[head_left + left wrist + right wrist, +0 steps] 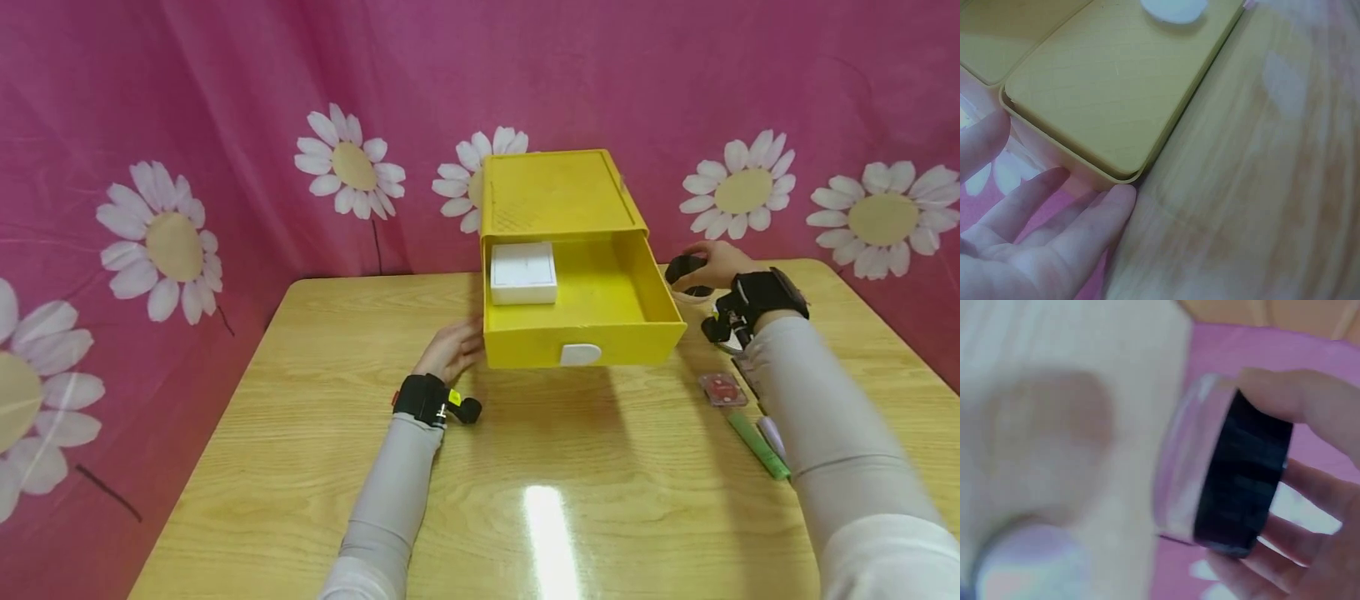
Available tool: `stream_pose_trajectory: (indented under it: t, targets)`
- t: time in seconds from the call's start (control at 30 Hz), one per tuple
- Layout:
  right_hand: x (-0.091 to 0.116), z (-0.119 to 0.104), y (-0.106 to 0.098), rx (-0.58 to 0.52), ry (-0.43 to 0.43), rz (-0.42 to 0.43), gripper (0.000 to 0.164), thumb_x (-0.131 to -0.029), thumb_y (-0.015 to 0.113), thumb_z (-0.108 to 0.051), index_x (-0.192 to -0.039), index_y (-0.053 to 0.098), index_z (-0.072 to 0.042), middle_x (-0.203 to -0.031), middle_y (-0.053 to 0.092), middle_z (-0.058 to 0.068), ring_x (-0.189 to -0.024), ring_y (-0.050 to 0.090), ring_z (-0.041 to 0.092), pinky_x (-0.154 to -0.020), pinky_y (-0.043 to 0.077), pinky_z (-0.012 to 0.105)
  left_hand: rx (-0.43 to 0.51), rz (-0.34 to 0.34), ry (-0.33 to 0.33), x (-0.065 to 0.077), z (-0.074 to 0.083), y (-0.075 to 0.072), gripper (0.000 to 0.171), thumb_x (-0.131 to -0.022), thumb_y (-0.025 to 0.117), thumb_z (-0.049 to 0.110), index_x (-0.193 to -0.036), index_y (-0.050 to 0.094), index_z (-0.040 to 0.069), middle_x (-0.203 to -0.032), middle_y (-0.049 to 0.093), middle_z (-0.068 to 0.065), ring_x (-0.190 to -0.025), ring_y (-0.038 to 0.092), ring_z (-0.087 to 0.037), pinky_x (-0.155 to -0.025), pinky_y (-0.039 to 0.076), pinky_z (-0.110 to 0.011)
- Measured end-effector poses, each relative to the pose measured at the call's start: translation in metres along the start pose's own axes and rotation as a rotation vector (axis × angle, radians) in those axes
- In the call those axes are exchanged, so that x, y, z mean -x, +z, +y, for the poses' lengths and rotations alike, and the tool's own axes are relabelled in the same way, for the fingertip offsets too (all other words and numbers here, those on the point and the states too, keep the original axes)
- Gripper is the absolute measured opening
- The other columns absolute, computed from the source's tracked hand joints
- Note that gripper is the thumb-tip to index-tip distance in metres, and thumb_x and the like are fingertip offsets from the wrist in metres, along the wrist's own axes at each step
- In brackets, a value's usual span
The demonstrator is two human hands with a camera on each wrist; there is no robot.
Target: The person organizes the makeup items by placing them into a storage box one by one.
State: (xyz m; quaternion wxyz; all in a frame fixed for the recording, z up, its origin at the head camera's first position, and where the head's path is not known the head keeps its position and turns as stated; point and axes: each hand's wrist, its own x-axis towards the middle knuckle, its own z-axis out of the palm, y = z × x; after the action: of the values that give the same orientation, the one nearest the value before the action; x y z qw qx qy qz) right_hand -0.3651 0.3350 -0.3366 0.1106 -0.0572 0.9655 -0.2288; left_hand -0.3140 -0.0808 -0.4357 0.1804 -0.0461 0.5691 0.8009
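A yellow drawer box stands at the back of the table, its drawer pulled out toward me. Inside, at the left, lies a small white box. My left hand is at the box's left side, fingers extended; in the left wrist view its fingertips are right at the yellow casing's edge. Right of the box, my right hand grips a round jar with a black lid. Thumb and fingers hold it around the lid, and its clear, pinkish body is tilted on its side in the right wrist view.
On the right of the table lie a small red compact, a green tube and a pale lilac tube, partly behind the right forearm. A round pale item sits below the jar. A pink flowered curtain hangs behind.
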Motion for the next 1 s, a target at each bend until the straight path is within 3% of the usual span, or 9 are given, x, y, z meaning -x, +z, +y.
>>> stream_pose_trajectory:
  t: [0.13,0.27,0.43,0.5,0.63,0.77,0.87,1.0]
  targets:
    - [0.014,-0.023,-0.024,0.024,-0.056,-0.025,0.086,-0.073,0.075,-0.039,-0.133,0.035,0.007,-0.122,0.042,0.039,-0.105,0.044,0.046,-0.085,0.040,0.057,-0.011,0.005,0.004,0.000,0.000,0.001,0.041,-0.095,0.049,0.013,-0.134,0.044,0.001,-0.135,0.045,-0.016,-0.102,0.052,-0.019,-0.099,0.039,-0.040]
    - [0.030,-0.048,-0.052,0.072,-0.133,0.034,0.079,-0.073,0.077,-0.031,-0.130,0.040,0.008,-0.117,0.047,0.039,-0.100,0.048,0.044,-0.079,0.045,0.048,-0.007,-0.003,0.010,-0.002,-0.001,0.001,0.040,-0.096,0.049,0.015,-0.133,0.045,0.001,-0.133,0.047,-0.016,-0.100,0.054,-0.018,-0.098,0.040,-0.040]
    - [0.050,-0.083,-0.085,0.128,-0.163,0.077,0.077,-0.075,0.075,-0.029,-0.134,0.038,0.005,-0.119,0.046,0.035,-0.101,0.046,0.044,-0.071,0.044,0.039,-0.010,-0.013,0.005,-0.004,-0.001,0.000,0.041,-0.096,0.049,0.016,-0.133,0.045,0.001,-0.133,0.047,-0.017,-0.098,0.055,-0.016,-0.097,0.041,-0.039]
    - [0.058,-0.096,-0.093,0.122,-0.168,0.058,0.078,-0.077,0.073,-0.030,-0.136,0.034,0.003,-0.121,0.043,0.033,-0.101,0.045,0.042,-0.072,0.045,0.037,-0.014,-0.012,0.005,-0.004,0.000,-0.001,0.040,-0.096,0.049,0.015,-0.133,0.045,0.001,-0.133,0.046,-0.017,-0.097,0.055,-0.016,-0.096,0.041,-0.038]
    - [0.070,-0.119,-0.096,0.160,-0.270,0.081,0.073,-0.079,0.072,-0.028,-0.135,0.037,0.001,-0.120,0.046,0.026,-0.098,0.048,0.035,-0.070,0.045,0.030,-0.009,-0.010,0.013,-0.002,-0.001,-0.001,0.041,-0.095,0.048,0.014,-0.133,0.044,0.000,-0.134,0.045,-0.018,-0.097,0.055,-0.016,-0.096,0.041,-0.038]
    - [0.078,-0.140,-0.093,0.182,-0.355,0.068,0.067,-0.080,0.071,-0.028,-0.133,0.041,-0.002,-0.118,0.050,0.019,-0.099,0.047,0.030,-0.076,0.044,0.033,-0.003,-0.008,0.016,-0.001,0.000,-0.001,0.041,-0.095,0.049,0.014,-0.134,0.044,0.000,-0.132,0.048,-0.017,-0.096,0.056,-0.015,-0.093,0.043,-0.036]
    - [0.081,-0.154,-0.091,0.194,-0.369,0.027,0.067,-0.079,0.072,-0.029,-0.133,0.040,-0.005,-0.118,0.050,0.017,-0.101,0.047,0.029,-0.081,0.044,0.039,0.000,0.008,0.010,-0.001,0.000,-0.001,0.040,-0.095,0.048,0.012,-0.133,0.045,0.000,-0.127,0.051,-0.015,-0.092,0.056,-0.014,-0.088,0.045,-0.033]
    - [0.084,-0.172,-0.087,0.192,-0.396,-0.021,0.066,-0.078,0.073,-0.026,-0.132,0.042,-0.006,-0.116,0.050,0.014,-0.101,0.047,0.028,-0.079,0.046,0.034,0.000,0.012,0.010,-0.001,0.001,0.000,0.039,-0.095,0.048,0.012,-0.133,0.045,0.000,-0.126,0.052,-0.014,-0.089,0.056,-0.013,-0.083,0.047,-0.030]
